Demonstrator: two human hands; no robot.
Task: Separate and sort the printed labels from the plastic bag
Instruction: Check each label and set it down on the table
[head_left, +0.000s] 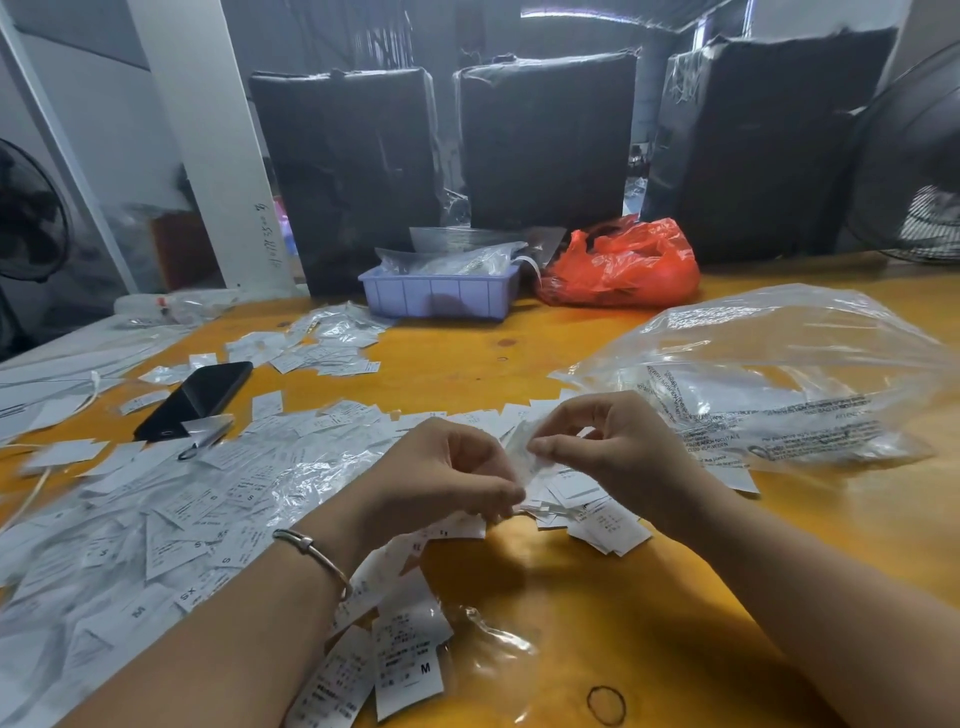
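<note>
My left hand (441, 480) and my right hand (608, 441) meet above the yellow table (597, 587), both pinching a small white label bundle (525, 457) between fingertips. Several loose printed labels (182, 509) lie spread across the left half of the table, some marked S, XS or M. A smaller heap of labels (597, 514) lies right under my hands. A large clear plastic bag (769, 379) with printed text lies puffed up at the right. A flat piece of clear plastic (488, 629) lies near the front edge.
A black phone (197, 397) lies at the left among labels. A purple tray (439, 293) with clear bags and a red plastic bag (621, 267) stand at the back, before black wrapped bales (545, 140). Fans flank both sides. A rubber band (606, 705) lies in front.
</note>
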